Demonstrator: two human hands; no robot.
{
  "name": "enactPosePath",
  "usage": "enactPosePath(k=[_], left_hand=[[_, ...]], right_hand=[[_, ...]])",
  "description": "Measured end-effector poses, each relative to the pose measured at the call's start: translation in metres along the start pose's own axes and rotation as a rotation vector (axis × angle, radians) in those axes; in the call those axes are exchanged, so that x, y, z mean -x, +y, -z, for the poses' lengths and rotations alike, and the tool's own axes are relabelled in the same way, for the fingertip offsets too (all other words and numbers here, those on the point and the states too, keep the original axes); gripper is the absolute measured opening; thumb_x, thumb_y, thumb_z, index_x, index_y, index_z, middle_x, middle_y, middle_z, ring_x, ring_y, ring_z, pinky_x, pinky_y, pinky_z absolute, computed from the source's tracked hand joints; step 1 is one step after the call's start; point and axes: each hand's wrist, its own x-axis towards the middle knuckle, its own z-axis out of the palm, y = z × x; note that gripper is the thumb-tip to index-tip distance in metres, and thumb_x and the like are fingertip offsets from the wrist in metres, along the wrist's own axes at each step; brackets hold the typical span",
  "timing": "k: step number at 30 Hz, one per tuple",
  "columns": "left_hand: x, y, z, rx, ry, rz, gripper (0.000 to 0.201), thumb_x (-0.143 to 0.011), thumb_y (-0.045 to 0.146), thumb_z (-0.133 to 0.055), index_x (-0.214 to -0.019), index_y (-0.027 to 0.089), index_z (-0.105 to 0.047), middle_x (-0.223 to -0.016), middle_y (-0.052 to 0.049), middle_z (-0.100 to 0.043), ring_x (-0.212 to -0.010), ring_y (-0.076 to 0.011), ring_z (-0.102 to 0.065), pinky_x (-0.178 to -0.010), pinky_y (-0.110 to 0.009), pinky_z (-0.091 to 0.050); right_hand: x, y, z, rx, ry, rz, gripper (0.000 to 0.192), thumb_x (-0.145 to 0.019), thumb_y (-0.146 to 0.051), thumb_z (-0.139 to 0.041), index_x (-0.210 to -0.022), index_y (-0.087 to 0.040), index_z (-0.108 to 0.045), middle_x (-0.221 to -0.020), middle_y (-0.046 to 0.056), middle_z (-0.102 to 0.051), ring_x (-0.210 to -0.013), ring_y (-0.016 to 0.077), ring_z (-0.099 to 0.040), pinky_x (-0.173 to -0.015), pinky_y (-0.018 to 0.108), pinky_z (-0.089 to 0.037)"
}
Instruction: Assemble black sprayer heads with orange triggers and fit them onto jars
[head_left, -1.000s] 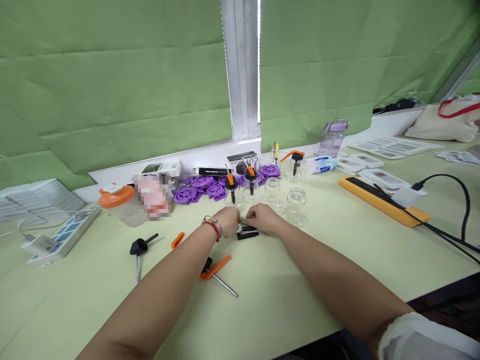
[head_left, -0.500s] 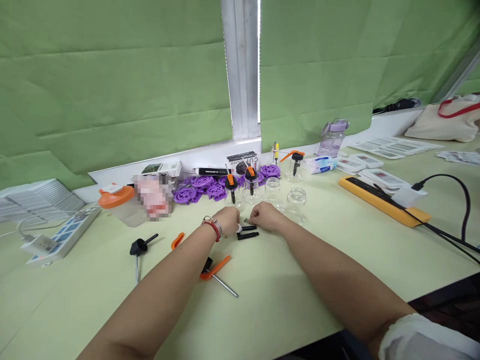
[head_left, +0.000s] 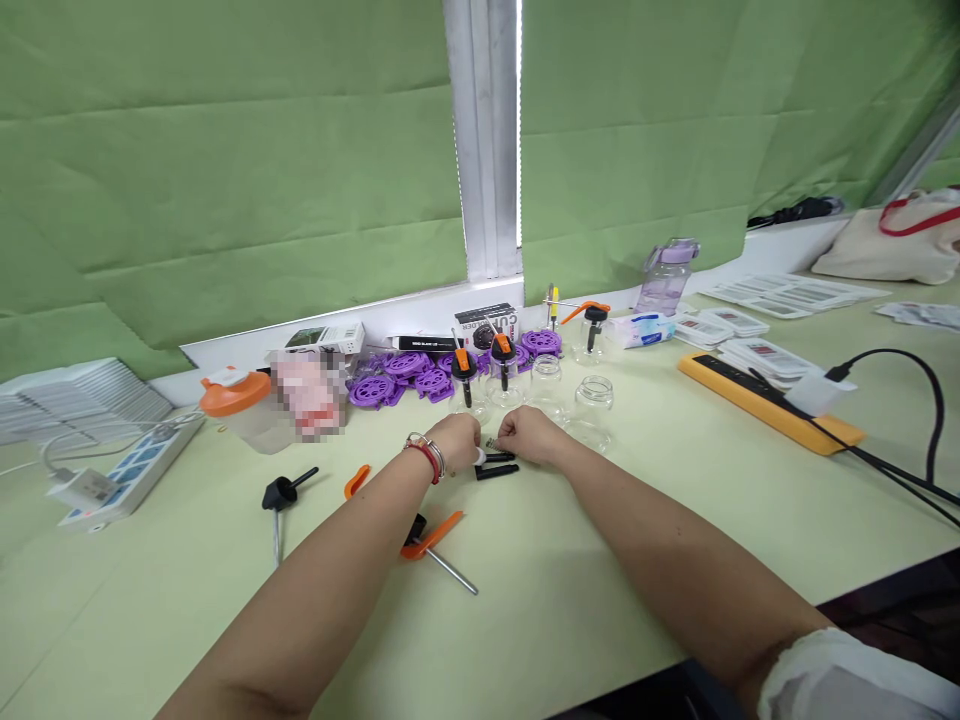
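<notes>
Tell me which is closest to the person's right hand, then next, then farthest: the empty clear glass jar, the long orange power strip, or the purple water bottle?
From the right hand:
1. Empty clear glass jar, just beyond the hand, slightly to its right.
2. Purple water bottle, far back by the window ledge.
3. Long orange power strip, off to the right on the table.
</notes>
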Motion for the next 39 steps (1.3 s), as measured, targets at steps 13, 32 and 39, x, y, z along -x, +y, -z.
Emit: enactPosePath(k=[13, 32, 39], left_hand=[[0.045, -0.067, 0.035, 0.076, 0.239, 0.002, 0.020, -0.070, 0.016, -0.052, -0.080, 0.017, -0.069, -0.086, -0.005, -0.070, -0.078, -0.0168, -0.063, -0.064, -0.022, -0.046], [0.079, -0.091, -0.021, -0.012, 0.246, -0.012, 0.028, -0.069, 0.011, -0.053, -0.086, 0.021, -0.073, -0.093, -0.007, -0.070, -0.087, -0.0193, -0.062, -0.078, -0.025, -0.045], [0.062, -0.089, -0.030, 0.043, 0.263, -0.095, 0.034, -0.067, 0.009, -0.051, -0.090, 0.022, -0.073, -0.092, -0.005, -0.071, -0.084, -0.0170, -0.063, -0.076, -0.023, -0.046]], right_hand=[[0.004, -0.001, 0.001, 0.009, 0.076, 0.007, 0.015, -0.073, -0.032, -0.064, -0.071, -0.017, -0.068, -0.071, 0.003, -0.067, -0.064, 0.0131, -0.057, -0.055, 0.022, -0.038], [-0.004, -0.067, -0.046, 0.313, -0.040, 0.707, 0.020, -0.082, -0.015, -0.056, -0.090, -0.020, -0.074, -0.094, 0.006, -0.068, -0.085, 0.0170, -0.053, -0.084, 0.030, -0.034], [-0.006, -0.070, -0.054, 0.345, -0.092, 0.719, 0.020, -0.083, -0.016, -0.054, -0.081, -0.021, -0.073, -0.083, 0.004, -0.071, -0.081, 0.0164, -0.055, -0.080, 0.028, -0.034]])
